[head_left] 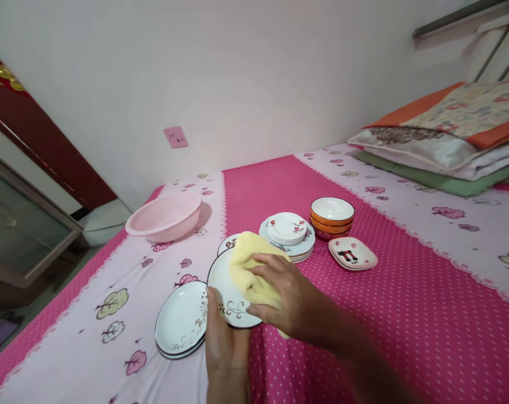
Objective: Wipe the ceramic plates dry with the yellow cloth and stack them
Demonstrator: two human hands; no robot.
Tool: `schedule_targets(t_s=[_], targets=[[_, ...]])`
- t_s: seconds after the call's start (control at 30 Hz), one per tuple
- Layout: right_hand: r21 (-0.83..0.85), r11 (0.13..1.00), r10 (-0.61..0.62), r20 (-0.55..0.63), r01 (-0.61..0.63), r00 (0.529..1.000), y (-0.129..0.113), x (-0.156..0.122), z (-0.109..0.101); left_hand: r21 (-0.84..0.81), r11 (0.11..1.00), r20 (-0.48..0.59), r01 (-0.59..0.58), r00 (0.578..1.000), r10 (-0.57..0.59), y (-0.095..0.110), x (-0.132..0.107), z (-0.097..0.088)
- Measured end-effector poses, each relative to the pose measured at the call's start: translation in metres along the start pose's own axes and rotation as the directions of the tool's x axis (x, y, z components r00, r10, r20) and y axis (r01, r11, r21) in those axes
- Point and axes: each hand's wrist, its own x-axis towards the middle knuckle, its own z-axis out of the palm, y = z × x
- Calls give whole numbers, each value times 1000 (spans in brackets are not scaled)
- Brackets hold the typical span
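A white plate (223, 280) with a dark rim and brown scroll pattern is tilted up in my left hand (223, 336), whose thumb lies over its near left edge. My right hand (280, 286) grips a yellow cloth (250, 264) and presses it against the plate's face on the upper right side. To the left, a small stack of similar plates (181, 317) rests on the bedspread. Part of another patterned plate (228, 243) shows behind the held one, mostly hidden by it and the cloth.
Beyond my right hand stand stacked flowered plates (286, 227), orange bowls (332, 216) and squarish pink-rimmed dishes (352, 253). A pink basin (166, 216) sits at the back left. Folded bedding and pillows (443, 140) lie far right, against the wall (258, 84).
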Motion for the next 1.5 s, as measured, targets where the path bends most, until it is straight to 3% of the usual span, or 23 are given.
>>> schedule_targets(t_s=[0.2, 0.47, 0.63, 0.77, 0.87, 0.97, 1.03, 1.17, 1.3, 1.37, 1.5], targets=[[-174, 985, 19, 63, -8, 998, 1, -8, -3, -8, 1000, 52, -11, 999, 11, 0, 3, -8], [-38, 997, -61, 272, 74, 960, -9, -11, 16, 10, 990, 88, 144, 986, -144, -2, 0, -13], [1, 995, -98, 166, 99, 981, -10, 1, 27, -52, 996, 8, 71, 997, -70, -13, -5, -5], [-198, 980, -22, -20, 17, 1000, 4, 8, 32, -50, 993, 90, 108, 991, -104, -29, -6, -1], [-370, 925, 47, -107, -83, 993, 15, 8, 29, -32, 993, 72, 113, 991, -111, -36, -6, -1], [-507, 844, 159, -76, -175, 984, 19, 4, 22, 16, 999, 23, 31, 999, -31, -35, -6, 0], [-541, 824, 199, 0, -167, 980, 18, -2, 17, 50, 998, -5, -33, 999, 33, -29, -5, 2], [-384, 922, 109, 147, -45, 983, 8, -18, 16, 62, 992, -53, -108, 992, 111, -15, -2, 1], [-148, 989, 18, 220, 15, 975, -8, -22, 28, 43, 999, -68, 5, 998, -2, -4, -2, -6], [-72, 997, -1, 211, 17, 977, -15, -16, 37, 20, 997, -63, 69, 996, -67, -3, -3, -7], [-126, 989, 78, 53, -71, 996, -16, 5, 54, -42, 999, 9, 7, 1000, -7, -14, -5, -1]])
